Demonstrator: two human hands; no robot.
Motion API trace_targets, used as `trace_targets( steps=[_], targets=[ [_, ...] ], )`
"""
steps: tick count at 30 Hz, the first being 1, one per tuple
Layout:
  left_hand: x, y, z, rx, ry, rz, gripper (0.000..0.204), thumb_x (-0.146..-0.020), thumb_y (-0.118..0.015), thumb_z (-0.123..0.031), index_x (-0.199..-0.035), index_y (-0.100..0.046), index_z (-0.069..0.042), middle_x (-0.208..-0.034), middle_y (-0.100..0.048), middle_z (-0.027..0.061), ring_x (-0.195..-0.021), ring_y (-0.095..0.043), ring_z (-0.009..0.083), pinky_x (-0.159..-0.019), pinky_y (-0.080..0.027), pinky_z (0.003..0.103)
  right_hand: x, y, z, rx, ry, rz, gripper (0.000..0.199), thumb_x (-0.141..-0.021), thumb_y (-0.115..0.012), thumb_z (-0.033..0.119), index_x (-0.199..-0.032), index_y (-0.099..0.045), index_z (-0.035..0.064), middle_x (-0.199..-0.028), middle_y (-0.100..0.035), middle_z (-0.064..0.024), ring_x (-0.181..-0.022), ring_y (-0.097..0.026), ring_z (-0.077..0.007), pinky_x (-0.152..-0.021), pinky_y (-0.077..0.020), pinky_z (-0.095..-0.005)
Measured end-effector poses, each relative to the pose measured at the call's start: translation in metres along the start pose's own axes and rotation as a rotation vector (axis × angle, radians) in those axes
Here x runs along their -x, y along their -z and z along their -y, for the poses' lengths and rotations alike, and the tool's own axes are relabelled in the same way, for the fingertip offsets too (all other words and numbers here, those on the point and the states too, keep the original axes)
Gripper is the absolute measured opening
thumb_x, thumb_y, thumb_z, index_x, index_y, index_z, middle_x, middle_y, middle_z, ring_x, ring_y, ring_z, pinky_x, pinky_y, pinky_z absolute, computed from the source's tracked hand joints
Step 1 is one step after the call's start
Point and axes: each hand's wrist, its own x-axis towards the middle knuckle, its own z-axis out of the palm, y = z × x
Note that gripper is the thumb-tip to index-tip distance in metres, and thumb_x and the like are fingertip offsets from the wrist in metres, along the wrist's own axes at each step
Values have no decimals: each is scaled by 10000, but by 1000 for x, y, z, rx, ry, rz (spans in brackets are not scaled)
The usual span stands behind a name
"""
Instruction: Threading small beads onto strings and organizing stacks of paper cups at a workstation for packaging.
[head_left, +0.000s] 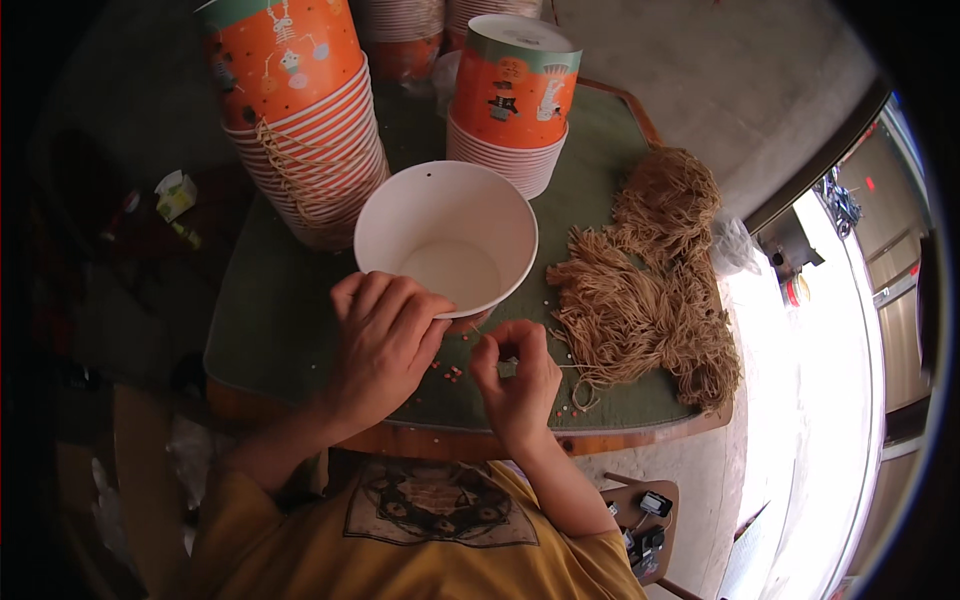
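A white paper bucket [450,235] stands tilted toward me at the table's near middle, its inside showing and a small dark hole near its far rim. My left hand [385,335] is closed over the bucket's near-left rim, fingers hooked on the edge and thumb outside. Just right of the near rim, my right hand [520,375] pinches a thin tan cord [566,367]. One stretch of that cord runs right, toward a heap of loose tan cords [640,310]. The bucket's near outer wall is mostly hidden, so I cannot tell whether the cord passes through it.
A tall stack of orange-printed buckets [300,120], draped with cords, stands at the left. Another upside-down stack [515,100] is behind the white bucket. Small orange and white paper bits [452,374] lie on the green tabletop [270,320]. A stool [655,530] with small items stands at lower right.
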Motion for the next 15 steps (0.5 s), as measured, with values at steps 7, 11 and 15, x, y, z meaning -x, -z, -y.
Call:
trace_targets(
  steps=[7, 11, 15],
  targets=[
    [-4, -4, -5, 49, -16, 46, 278, -766, -710, -74, -1008, -583, -127, -894, -548, 4, -882, -533, 204, -865, -329, 397, -2, 1, -6, 14, -16, -21, 166, -834, -679, 61, -901, -529, 40, -737, -618, -66, -623, -627, -185, -606, -513, -299],
    [-6, -5, -6, 56, -20, 55, 284, -766, -709, -72, -1014, -581, -125, -896, -548, 4, -882, -534, 205, -863, -329, 396, -4, 0, -11, 26, -1, -27, 177, -845, -673, 68, -922, -516, 45, -747, -629, -56, -627, -639, -183, -592, -515, -308],
    [-7, -6, -7, 53, -17, 63, 291, -764, -711, -73, -1018, -579, -122, -900, -551, 7, -886, -536, 207, -862, -329, 396, -5, -1, -14, 32, 2, -28, 195, -852, -677, 76, -935, -502, 50, -765, -643, -50, -630, -651, -180, -580, -521, -313]
  ],
)
